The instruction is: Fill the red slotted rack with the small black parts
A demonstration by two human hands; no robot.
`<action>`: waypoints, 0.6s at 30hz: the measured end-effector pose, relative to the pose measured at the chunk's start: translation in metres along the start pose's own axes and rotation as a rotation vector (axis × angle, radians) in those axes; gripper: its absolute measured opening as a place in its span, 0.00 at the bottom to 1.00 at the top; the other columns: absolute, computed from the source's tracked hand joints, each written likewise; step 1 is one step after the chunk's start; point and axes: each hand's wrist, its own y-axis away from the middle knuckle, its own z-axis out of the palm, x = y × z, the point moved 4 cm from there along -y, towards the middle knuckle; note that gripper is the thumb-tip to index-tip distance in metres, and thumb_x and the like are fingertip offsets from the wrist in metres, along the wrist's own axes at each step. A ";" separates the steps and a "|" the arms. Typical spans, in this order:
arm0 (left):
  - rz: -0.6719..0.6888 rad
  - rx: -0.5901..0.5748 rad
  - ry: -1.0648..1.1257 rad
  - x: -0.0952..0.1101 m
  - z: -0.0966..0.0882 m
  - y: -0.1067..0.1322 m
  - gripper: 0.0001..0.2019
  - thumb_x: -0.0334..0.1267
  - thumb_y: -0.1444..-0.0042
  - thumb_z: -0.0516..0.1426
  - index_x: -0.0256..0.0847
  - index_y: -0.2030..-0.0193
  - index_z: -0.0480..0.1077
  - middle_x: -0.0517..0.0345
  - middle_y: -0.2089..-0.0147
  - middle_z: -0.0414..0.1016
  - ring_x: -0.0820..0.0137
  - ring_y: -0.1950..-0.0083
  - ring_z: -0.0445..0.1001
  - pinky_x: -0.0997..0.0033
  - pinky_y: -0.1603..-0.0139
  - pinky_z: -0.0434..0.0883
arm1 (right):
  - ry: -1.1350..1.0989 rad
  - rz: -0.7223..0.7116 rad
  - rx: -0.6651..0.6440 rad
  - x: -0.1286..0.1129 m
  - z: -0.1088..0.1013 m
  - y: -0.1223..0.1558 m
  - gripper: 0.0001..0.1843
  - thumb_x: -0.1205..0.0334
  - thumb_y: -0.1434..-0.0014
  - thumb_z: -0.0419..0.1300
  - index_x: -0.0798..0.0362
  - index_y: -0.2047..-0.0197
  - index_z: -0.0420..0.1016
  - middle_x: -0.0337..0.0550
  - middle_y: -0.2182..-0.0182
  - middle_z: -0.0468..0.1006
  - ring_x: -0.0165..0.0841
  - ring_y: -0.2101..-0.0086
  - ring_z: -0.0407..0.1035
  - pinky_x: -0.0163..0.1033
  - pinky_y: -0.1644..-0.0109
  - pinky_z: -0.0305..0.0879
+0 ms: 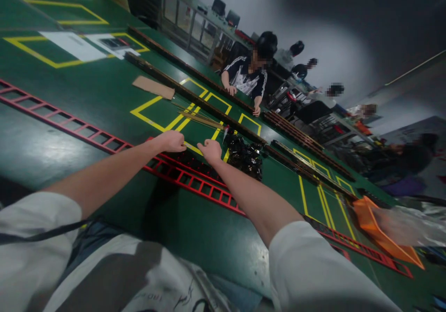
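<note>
Both my arms reach out over a green table (pixel 69 112) marked with yellow lines. My left hand (pixel 170 141) is closed in a fist just above a long red slotted rack (pixel 195 184) that runs across the table. My right hand (pixel 210 150) is also closed, a short way to the right of the left one. A thin rod seems to run between the two hands, but it is too small to be sure. Several thin sticks (pixel 198 117) lie just beyond my hands. A heap of small black parts (pixel 245 156) lies right of my right hand.
A brown card (pixel 153 87) and white papers (pixel 75 45) lie farther up the table. Long dark rails (pixel 195 96) run along the far side. A person in a striped top (pixel 245 77) sits opposite, others behind. An orange tray (pixel 379 233) sits at the right.
</note>
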 end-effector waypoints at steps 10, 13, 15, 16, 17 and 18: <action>0.029 -0.080 -0.020 0.009 0.000 -0.012 0.16 0.37 0.46 0.51 0.38 0.68 0.81 0.43 0.66 0.81 0.58 0.60 0.78 0.65 0.56 0.70 | -0.401 0.211 0.001 0.036 0.000 -0.016 0.25 0.60 0.46 0.66 0.51 0.84 0.54 0.28 0.86 0.52 0.23 0.81 0.51 0.33 0.75 0.44; 0.052 -0.092 -0.012 0.015 0.003 -0.012 0.14 0.35 0.47 0.53 0.36 0.68 0.81 0.42 0.66 0.81 0.57 0.59 0.78 0.64 0.54 0.70 | -0.572 0.289 -0.035 0.040 0.006 -0.015 0.22 0.61 0.46 0.66 0.49 0.79 0.53 0.25 0.86 0.51 0.22 0.83 0.50 0.31 0.77 0.44; 0.063 -0.097 0.000 0.019 0.004 -0.012 0.13 0.35 0.48 0.53 0.36 0.69 0.81 0.41 0.66 0.81 0.57 0.60 0.78 0.64 0.55 0.70 | -0.686 0.334 -0.069 0.039 0.009 -0.014 0.22 0.60 0.46 0.66 0.48 0.75 0.52 0.22 0.86 0.51 0.22 0.85 0.49 0.30 0.79 0.44; 0.068 -0.099 0.008 0.020 0.004 -0.012 0.13 0.35 0.48 0.53 0.36 0.70 0.80 0.41 0.66 0.81 0.58 0.60 0.78 0.65 0.55 0.70 | -0.740 0.353 -0.084 0.038 0.010 -0.013 0.23 0.60 0.46 0.67 0.47 0.73 0.51 0.21 0.85 0.50 0.21 0.85 0.49 0.29 0.80 0.44; 0.071 -0.100 0.018 0.021 0.003 -0.012 0.13 0.35 0.48 0.53 0.36 0.70 0.80 0.42 0.67 0.81 0.58 0.61 0.78 0.65 0.56 0.70 | -0.788 0.369 -0.098 0.037 0.010 -0.011 0.24 0.60 0.46 0.67 0.47 0.72 0.50 0.21 0.85 0.50 0.21 0.86 0.48 0.29 0.81 0.44; 0.072 -0.099 0.031 0.022 0.003 -0.012 0.13 0.35 0.48 0.53 0.36 0.71 0.80 0.42 0.68 0.81 0.59 0.62 0.78 0.66 0.57 0.70 | -0.833 0.384 -0.111 0.036 0.010 -0.009 0.24 0.60 0.46 0.67 0.46 0.71 0.50 0.20 0.85 0.49 0.21 0.86 0.47 0.28 0.81 0.44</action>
